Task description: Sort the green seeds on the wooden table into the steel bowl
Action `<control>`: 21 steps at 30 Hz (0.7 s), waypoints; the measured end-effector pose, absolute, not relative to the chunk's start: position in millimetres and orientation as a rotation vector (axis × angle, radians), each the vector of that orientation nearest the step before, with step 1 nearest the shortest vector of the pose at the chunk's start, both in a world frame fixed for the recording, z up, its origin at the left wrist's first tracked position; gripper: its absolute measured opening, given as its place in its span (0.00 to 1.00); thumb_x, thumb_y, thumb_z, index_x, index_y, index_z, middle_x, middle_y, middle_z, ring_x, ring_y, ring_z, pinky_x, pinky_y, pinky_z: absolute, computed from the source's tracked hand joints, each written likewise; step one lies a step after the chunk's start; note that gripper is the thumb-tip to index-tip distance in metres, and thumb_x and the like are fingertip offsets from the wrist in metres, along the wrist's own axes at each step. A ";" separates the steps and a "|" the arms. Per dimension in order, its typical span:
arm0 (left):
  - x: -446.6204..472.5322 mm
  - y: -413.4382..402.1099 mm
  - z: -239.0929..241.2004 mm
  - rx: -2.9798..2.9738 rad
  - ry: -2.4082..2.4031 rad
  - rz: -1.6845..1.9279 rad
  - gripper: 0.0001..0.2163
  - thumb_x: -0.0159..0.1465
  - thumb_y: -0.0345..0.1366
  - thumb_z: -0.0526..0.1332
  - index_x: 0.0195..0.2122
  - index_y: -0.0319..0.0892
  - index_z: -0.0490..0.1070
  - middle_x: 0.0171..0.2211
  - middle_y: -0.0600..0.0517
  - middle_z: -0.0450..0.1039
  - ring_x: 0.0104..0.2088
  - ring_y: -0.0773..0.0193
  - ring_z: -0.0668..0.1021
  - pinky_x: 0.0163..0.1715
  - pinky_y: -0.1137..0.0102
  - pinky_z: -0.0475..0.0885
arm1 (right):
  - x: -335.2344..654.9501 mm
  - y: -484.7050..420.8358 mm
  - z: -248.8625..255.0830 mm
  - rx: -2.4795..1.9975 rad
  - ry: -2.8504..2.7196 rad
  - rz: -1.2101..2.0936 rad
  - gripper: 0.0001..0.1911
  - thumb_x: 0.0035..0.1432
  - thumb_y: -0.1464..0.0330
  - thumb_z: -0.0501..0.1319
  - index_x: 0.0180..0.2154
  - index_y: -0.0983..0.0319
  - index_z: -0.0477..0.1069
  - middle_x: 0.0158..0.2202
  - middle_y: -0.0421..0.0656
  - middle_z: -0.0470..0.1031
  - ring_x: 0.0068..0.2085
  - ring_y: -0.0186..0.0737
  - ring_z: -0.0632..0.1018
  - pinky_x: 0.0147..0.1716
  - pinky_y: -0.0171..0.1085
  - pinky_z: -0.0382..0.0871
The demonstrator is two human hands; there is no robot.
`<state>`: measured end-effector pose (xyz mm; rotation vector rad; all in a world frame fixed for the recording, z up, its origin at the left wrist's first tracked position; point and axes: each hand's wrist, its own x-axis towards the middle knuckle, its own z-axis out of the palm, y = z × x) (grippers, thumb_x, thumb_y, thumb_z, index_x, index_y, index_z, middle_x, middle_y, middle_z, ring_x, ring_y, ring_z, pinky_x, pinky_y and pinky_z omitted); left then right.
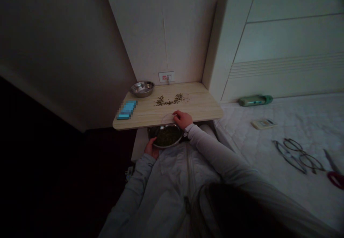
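My left hand (152, 148) grips the left rim of a metal bowl (166, 147), thumb over the edge. The bowl sits at my lap, just below the front edge of a wooden tabletop (145, 118). Dark green small bits fill much of it. My right hand (183, 119) is closed at the table's front edge, its fingertips pinching the right side of a thin, clear round disc (168, 118). Behind it, small dark greenish-brown bits (168, 102) lie scattered in two loose heaps joined by a thin line, with a few pinkish bits (187, 98) to their right.
A second metal bowl (142, 89) stands at the tabletop's back left, with a blurred-out phone (127, 110) before it. A wall socket (166, 76) is behind. On the bed to the right lie a green bottle (255, 100), a small box (263, 124), glasses (305, 155) and red-handled scissors (335, 179).
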<state>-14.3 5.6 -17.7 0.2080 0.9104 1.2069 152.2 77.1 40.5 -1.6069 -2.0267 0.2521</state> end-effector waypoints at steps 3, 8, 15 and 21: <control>-14.8 6.1 -19.0 0.199 0.901 1.200 0.08 0.50 0.30 0.52 0.29 0.37 0.69 0.26 0.49 0.74 0.39 0.59 0.72 0.37 0.66 0.68 | 152.1 77.5 39.8 -1.602 -2.023 0.255 0.14 0.49 0.65 0.48 0.38 0.58 0.65 0.29 0.38 0.72 0.30 0.34 0.70 0.30 0.31 0.59; -15.0 6.5 -19.4 0.199 0.869 1.178 0.09 0.51 0.30 0.51 0.29 0.38 0.69 0.27 0.49 0.74 0.40 0.59 0.72 0.39 0.65 0.67 | 152.0 77.7 39.5 -1.616 -2.018 0.257 0.14 0.49 0.65 0.48 0.38 0.58 0.65 0.28 0.39 0.72 0.30 0.34 0.70 0.30 0.31 0.59; -13.6 5.7 -17.5 0.188 0.878 1.198 0.09 0.51 0.30 0.52 0.29 0.38 0.69 0.27 0.49 0.74 0.41 0.59 0.71 0.40 0.65 0.67 | 152.3 77.7 38.9 -1.603 -2.021 0.256 0.14 0.49 0.65 0.48 0.38 0.58 0.65 0.27 0.39 0.72 0.30 0.34 0.70 0.30 0.31 0.60; -13.8 5.7 -17.6 0.207 0.917 1.216 0.08 0.51 0.29 0.51 0.29 0.38 0.69 0.25 0.50 0.74 0.38 0.60 0.73 0.37 0.66 0.68 | 152.3 78.9 37.2 -1.607 -2.014 0.260 0.14 0.49 0.65 0.48 0.38 0.58 0.65 0.27 0.38 0.72 0.30 0.34 0.70 0.30 0.31 0.59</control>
